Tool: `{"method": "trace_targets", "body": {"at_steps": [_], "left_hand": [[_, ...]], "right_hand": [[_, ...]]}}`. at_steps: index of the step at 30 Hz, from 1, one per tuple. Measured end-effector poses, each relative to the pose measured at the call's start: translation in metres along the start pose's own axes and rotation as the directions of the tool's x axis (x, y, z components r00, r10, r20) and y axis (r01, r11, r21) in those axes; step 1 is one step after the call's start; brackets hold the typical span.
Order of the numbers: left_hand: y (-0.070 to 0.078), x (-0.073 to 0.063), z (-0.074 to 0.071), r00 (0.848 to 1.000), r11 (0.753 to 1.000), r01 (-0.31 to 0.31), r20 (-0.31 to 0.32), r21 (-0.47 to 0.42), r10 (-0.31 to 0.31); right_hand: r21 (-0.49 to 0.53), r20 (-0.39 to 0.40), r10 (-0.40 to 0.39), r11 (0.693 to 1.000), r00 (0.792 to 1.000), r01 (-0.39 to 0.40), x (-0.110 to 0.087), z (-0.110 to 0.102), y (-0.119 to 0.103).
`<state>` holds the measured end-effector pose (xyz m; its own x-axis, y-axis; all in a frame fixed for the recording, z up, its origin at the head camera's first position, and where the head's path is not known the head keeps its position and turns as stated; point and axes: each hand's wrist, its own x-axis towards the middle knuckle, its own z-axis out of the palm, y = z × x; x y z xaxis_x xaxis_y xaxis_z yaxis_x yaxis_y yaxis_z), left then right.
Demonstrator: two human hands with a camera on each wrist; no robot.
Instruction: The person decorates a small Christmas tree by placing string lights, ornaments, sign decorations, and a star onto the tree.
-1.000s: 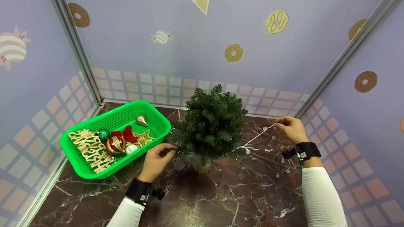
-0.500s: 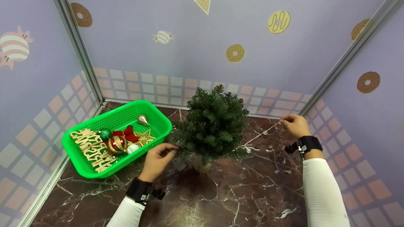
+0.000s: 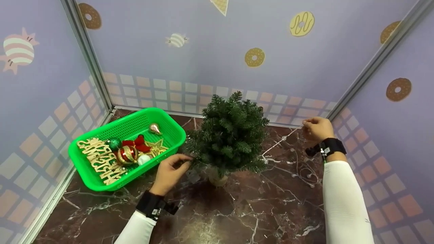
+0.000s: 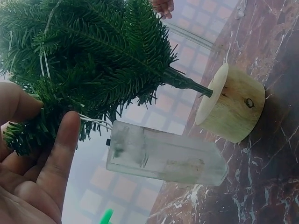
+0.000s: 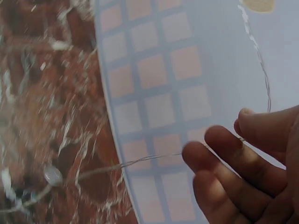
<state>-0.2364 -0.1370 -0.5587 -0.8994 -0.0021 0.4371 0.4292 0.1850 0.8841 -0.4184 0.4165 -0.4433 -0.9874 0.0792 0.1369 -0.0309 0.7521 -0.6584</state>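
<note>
A small artificial Christmas tree (image 3: 234, 132) with a wooden base (image 4: 236, 105) stands on the tabletop. At its left side my left hand (image 3: 169, 173) pinches a low branch (image 4: 51, 109) between thumb and fingers. Thin wires run from beside those fingertips to a clear battery box (image 4: 163, 154), which hangs in the left wrist view. Off to the right, my right hand (image 3: 318, 129) holds the thin wire of a string of lights (image 5: 149, 158), which passes across its curled fingers. That string (image 3: 274, 145) stretches from the tree's right side up to the hand.
Left of the tree sits a green basket (image 3: 132, 123) with a red-gold bauble (image 3: 127, 155), a green bauble (image 3: 114, 144), a red bow (image 3: 139, 144), gold stars and gold lettering (image 3: 101, 161). Loose light wire (image 3: 308, 174) lies at right. Printed walls (image 3: 210, 51) enclose the marble-patterned table (image 3: 217, 217).
My right hand has moved slightly up and right, drawing the string of lights out from the tree. The left hand stays at the branch.
</note>
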Motion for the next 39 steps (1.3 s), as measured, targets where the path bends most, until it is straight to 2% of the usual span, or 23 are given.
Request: {"method": "trace_targets", "body": {"at_steps": [3,6,9,11,16,18,20,21,24,29,32,34,39], "left_hand": [[0.001,0.001,-0.001,1.0,1.0,0.011,0.014,0.014,-0.012],[0.004,0.003,-0.004,0.999,0.999,0.023,0.031,0.037,-0.025],[0.007,0.004,-0.005,0.998,0.999,0.03,0.052,0.044,-0.032],[0.007,0.004,-0.006,0.997,0.998,0.032,0.065,0.051,-0.035],[0.007,0.004,-0.006,0.997,0.998,0.033,0.071,0.049,-0.036],[0.007,0.004,-0.006,0.997,0.998,0.032,0.068,0.047,-0.036],[0.008,0.004,-0.006,0.997,0.999,0.031,0.068,0.042,-0.034],[0.008,0.004,-0.006,0.997,0.999,0.031,0.069,0.041,-0.033],[0.009,0.005,-0.006,0.997,0.999,0.031,0.076,0.033,-0.034],[0.011,0.005,-0.008,0.994,0.999,0.04,0.097,0.02,-0.042],[0.012,0.006,-0.008,0.994,0.999,0.04,0.101,0.031,-0.043],[0.013,0.006,-0.009,0.994,0.999,0.034,0.099,0.041,-0.038],[0.012,0.006,-0.01,0.994,0.998,0.031,0.104,0.052,-0.036]], "right_hand": [[0.16,0.024,0.033,0.986,0.999,-0.036,0.004,-0.001,-0.009],[0.312,0.05,0.037,0.949,0.998,-0.051,0.007,-0.003,-0.023],[0.407,0.053,0.014,0.913,0.998,-0.034,0.008,-0.007,-0.039],[0.503,0.055,0.009,0.864,0.998,-0.035,0.006,-0.008,-0.05],[0.72,0.044,-0.004,0.694,0.999,-0.029,0.008,-0.004,-0.073],[0.746,0.029,-0.005,0.666,1.0,-0.018,0.011,-0.002,-0.081],[0.748,0.022,0.0,0.663,1.0,-0.017,0.015,0.001,-0.09],[0.738,0.021,0.003,0.674,1.0,-0.018,0.017,0.002,-0.095],[0.683,0.031,0.006,0.73,1.0,-0.025,0.022,0.005,-0.108],[0.59,0.078,-0.002,0.806,0.997,-0.045,0.026,0.008,-0.131],[0.58,0.114,-0.033,0.814,0.993,-0.039,0.027,0.007,-0.142],[0.592,0.133,-0.054,0.805,0.99,-0.036,0.027,0.007,-0.15],[0.664,0.153,-0.118,0.748,0.981,-0.014,0.029,0.008,-0.17]]}}
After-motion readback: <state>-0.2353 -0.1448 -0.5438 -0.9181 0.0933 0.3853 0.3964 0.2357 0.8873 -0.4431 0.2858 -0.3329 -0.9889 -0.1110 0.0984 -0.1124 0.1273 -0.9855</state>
